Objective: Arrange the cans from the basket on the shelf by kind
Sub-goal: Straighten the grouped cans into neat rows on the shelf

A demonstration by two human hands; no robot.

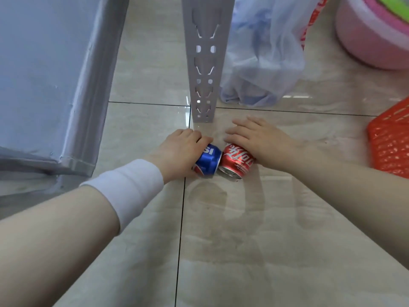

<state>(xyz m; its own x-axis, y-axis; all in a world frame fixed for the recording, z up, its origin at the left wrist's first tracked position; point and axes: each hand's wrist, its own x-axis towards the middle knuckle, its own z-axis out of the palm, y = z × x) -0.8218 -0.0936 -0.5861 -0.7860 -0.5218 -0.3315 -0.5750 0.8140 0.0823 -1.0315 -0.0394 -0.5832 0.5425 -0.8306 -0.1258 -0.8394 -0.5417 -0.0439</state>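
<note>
On the glossy tiled floor, just in front of the foot of one grey perforated post, are two cans: one blue can and one red can. Both are tilted, with their near ends towards the camera, and they sit side by side with their rims touching. Whether they rest on the tiles or are held just above them cannot be told.

The left hand, with one white wristband on its forearm, grips the blue can from the left, its fingers curled over the can's far end. The right hand lies over the red can from the right. Its fingers are nearly straight and slightly spread across the can's far end, and its thumb is hidden.

One grey shelf fills the upper left, well apart from both cans. One red basket shows at the right edge, only partly in view, and its inside cannot be seen. Behind the post sits one translucent plastic bag, and one pink tub stands in the top right corner.
</note>
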